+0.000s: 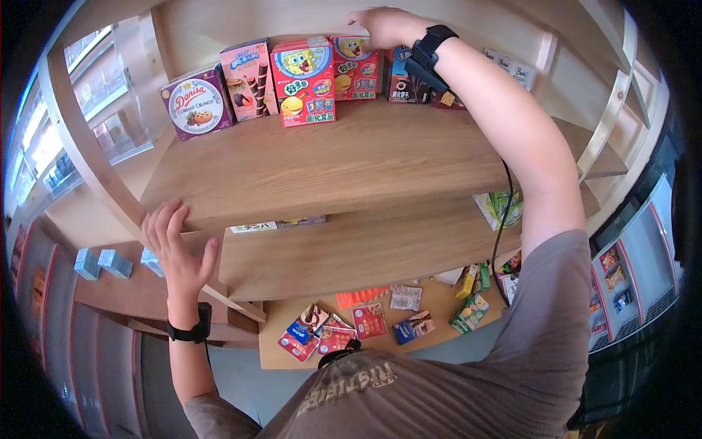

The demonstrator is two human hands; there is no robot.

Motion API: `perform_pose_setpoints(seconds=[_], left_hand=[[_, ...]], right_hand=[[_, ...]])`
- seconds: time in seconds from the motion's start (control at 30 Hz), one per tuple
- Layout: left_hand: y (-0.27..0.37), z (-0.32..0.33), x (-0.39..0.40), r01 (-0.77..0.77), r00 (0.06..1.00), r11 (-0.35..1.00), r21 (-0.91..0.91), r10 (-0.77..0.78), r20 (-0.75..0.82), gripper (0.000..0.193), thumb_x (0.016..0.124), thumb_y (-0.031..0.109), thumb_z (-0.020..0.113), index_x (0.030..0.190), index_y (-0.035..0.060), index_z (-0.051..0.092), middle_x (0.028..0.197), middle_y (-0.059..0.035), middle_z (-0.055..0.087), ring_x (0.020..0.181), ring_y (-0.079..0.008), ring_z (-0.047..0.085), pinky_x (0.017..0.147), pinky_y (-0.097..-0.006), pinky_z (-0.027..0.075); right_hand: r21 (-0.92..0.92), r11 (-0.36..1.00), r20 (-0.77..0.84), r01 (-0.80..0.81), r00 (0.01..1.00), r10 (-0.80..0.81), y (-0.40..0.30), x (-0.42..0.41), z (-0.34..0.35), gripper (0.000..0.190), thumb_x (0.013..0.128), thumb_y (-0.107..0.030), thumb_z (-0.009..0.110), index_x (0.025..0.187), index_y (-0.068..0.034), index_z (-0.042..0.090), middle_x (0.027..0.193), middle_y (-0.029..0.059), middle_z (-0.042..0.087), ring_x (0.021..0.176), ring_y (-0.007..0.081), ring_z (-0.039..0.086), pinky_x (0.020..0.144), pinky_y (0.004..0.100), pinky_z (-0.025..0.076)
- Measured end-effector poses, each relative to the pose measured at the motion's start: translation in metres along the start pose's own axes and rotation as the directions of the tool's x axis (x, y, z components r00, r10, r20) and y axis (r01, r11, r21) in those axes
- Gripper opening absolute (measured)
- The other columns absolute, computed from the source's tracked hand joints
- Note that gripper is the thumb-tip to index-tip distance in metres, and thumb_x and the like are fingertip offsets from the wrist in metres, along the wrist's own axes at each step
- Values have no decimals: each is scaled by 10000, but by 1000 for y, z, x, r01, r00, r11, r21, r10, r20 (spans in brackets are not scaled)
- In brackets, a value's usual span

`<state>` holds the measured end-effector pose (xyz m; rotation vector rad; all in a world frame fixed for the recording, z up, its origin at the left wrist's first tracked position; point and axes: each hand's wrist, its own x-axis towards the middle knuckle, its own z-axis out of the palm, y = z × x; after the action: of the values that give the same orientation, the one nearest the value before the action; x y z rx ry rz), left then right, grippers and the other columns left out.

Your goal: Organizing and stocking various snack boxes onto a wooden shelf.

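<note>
My right hand (pixel 388 27) reaches over the top of the red SpongeBob snack box (pixel 355 74) at the back of the upper shelf; whether its fingers touch the box is unclear. Another red snack box (pixel 303 88) stands just left and in front of it. Further left are a pink wafer-roll box (pixel 249 82) and a purple Danisa cookie box (pixel 198 104). A dark blue biscuit box (pixel 406 82) stands right of the hand, partly behind the wrist strap. My left hand (pixel 178 247), empty with fingers spread, rests by the left front corner of the wooden shelf (pixel 329 159).
Wooden posts (pixel 90 131) frame the shelf. On the lowest shelf (pixel 274 356) lie red snack packets (pixel 369 321), a blue packet (pixel 414 327) and a green box (pixel 470 314). Small blue packs (pixel 115 263) stand on a side shelf. A black cable (pixel 498 241) hangs by my right arm.
</note>
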<state>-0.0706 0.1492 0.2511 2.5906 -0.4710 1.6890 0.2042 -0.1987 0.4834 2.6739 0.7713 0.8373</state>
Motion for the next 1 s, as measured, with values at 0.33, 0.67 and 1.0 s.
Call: perform_pose_setpoints(seconds=[0.33,0.67,1.0], left_hand=[[-2,-5,0,-11,1000,1000,-25,11,21,575,773,293,661,1265,56,484,1294,-154,516,1227,-357,439,1098,-520,234],[-22,-3,-6,-137,989,986,-94,131,-61,509,823,235,717,1267,52,550,1271,-119,584,1120,-297,535,998,-412,346],[148,75,-257,139,773,577,-805,445,453,340,731,151,720,1047,98,606,1249,-172,545,1151,-353,518,951,-478,419]], right_hand=[[518,795,-365,316,922,-128,-87,-163,-94,435,859,-222,638,1232,-14,555,1109,193,650,1023,273,636,848,370,514],[951,68,308,-302,946,-104,-231,-404,73,206,874,-148,679,1042,-32,645,921,75,669,831,188,637,748,314,503],[347,-298,902,-890,229,366,-487,-966,270,234,909,-304,555,902,-77,613,742,55,640,624,179,598,557,331,473]])
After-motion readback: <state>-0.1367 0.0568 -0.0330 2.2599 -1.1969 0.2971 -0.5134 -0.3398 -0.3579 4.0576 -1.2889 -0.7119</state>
